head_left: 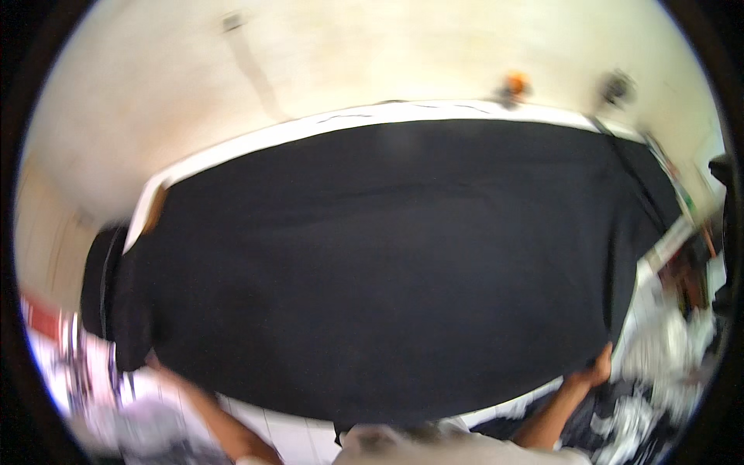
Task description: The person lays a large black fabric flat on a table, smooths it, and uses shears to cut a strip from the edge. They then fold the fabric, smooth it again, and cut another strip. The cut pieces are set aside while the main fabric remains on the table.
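Observation:
A wide sheet of black fabric [387, 256] lies spread over a white table [256, 144], its near edge reaching almost to my body. Both my arms are stretched wide along that edge. Near the left corner, my left hand [153, 361] grips the fabric's edge; it is blurred and its fingers are mostly tucked out of sight. On the other side my right hand [601, 367] is closed on the near right edge, thumb side up. A fold runs up the fabric from the right hand. Faint wrinkles cross the far part.
A black roll or bundle [101, 283] sits past the table's left end. A dark strip [639, 182] crosses the far right corner. Behind the table stands a pale wall with an orange object [515, 84] and a dark round one [616, 89]. Heaped cloth [632, 418] lies at lower right.

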### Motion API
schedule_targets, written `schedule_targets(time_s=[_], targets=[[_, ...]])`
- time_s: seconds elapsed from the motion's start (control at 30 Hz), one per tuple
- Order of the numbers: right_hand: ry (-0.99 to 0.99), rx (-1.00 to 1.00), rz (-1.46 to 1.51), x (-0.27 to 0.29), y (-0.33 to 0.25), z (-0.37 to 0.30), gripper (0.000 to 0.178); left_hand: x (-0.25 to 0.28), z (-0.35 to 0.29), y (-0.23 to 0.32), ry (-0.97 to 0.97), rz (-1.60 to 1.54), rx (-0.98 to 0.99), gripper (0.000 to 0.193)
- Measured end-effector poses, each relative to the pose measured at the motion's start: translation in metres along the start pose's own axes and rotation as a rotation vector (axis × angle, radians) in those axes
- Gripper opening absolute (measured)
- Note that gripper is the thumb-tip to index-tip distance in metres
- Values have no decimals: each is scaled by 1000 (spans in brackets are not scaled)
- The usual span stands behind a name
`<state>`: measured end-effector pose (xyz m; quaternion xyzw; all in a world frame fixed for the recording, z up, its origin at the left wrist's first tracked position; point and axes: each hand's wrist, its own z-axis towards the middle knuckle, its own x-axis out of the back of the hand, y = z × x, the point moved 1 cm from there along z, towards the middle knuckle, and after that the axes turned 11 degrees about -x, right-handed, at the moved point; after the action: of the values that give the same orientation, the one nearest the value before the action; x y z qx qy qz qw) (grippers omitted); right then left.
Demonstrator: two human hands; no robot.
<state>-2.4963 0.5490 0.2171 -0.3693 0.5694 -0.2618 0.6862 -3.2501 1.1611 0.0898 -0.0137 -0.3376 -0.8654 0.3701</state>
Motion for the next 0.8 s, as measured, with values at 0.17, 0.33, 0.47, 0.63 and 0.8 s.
schedule_targets(time_s=[0.17,0.33,0.47,0.63,0.8], targets=[[260,123,9,-121,36,99,51,-68,209,-69,-240,-492,509,59],[8,-335,-337,-265,104,247,50,-223,354,-43,-807,-628,765,59],[140,16,-517,-402,42,324,55,-265,532,-9,-393,-839,565,55],[-358,144,-296,-523,-123,293,70,-201,594,-35,-285,-876,429,52],[-291,297,-352,-529,-117,101,50,-132,520,-132,-356,-731,497,50]])
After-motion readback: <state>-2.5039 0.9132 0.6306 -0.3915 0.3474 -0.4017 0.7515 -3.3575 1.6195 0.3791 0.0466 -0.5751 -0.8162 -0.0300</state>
